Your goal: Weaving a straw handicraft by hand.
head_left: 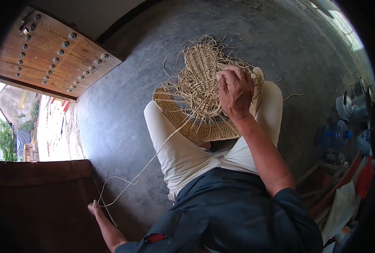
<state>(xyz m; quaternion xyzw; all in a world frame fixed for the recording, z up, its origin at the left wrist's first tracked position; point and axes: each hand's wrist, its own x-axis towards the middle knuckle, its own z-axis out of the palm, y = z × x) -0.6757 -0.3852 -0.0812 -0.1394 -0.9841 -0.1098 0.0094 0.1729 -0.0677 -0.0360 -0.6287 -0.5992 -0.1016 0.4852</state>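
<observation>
Left hand (94, 207) pinching one straw cord (157, 154); right hand (237, 90) curled at one woven panel (200, 59), hold unclear.
Cord slants lower-left; panel points lengthwise away.

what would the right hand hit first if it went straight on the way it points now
Most likely the weaving: the right hand points forward and a little left, across its narrow middle panel. Depth is unclear, so it might pass just above.
</observation>
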